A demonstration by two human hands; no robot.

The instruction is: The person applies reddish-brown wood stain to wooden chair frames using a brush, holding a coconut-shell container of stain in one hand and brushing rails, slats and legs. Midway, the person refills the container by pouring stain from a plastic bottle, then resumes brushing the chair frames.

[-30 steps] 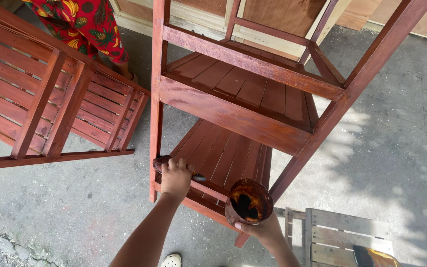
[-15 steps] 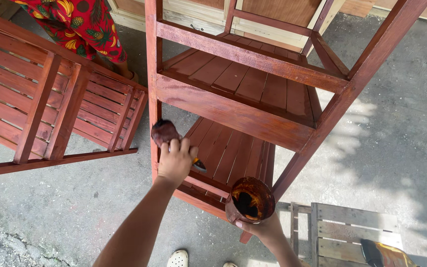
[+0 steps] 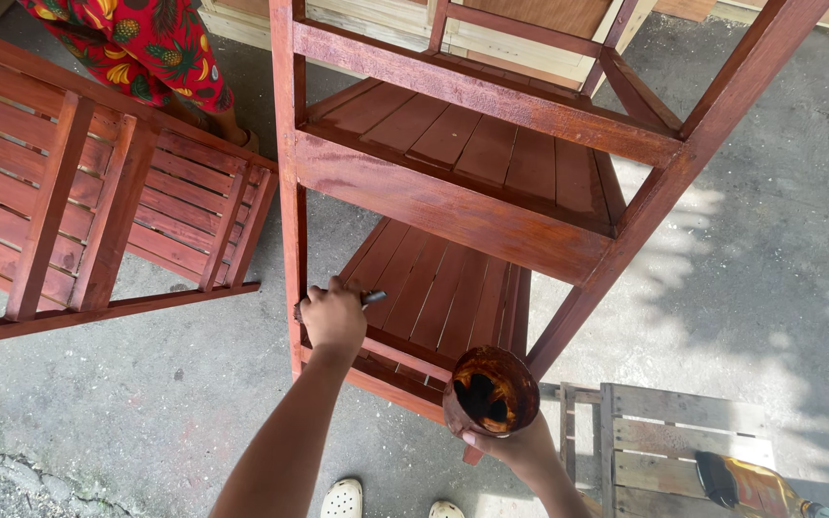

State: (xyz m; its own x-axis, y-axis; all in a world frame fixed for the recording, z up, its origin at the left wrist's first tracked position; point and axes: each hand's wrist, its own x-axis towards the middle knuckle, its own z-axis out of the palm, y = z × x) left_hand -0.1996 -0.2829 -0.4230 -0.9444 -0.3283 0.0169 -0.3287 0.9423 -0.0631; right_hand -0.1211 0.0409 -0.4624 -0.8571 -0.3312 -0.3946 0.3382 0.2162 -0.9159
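A red-brown stained wooden shelf rack (image 3: 453, 206) stands before me. My left hand (image 3: 333, 317) grips a paintbrush (image 3: 373, 298) against the rack's front left post, low down beside the bottom shelf; the bristles are hidden behind the hand. My right hand (image 3: 515, 446) holds a round stain-covered cup (image 3: 491, 390) from below, in front of the bottom shelf's front edge. Dark stain shows inside the cup.
A second stained slatted rack (image 3: 79, 221) lies tilted at the left, with a person in red patterned clothing (image 3: 146, 43) behind it. An unpainted pallet piece (image 3: 669, 446) lies at lower right, a bottle (image 3: 750, 484) on it. My white shoes (image 3: 343, 499) stand on concrete.
My left hand has moved the brush down the left post, from higher up to level with the bottom shelf. The cup in my right hand has barely moved.
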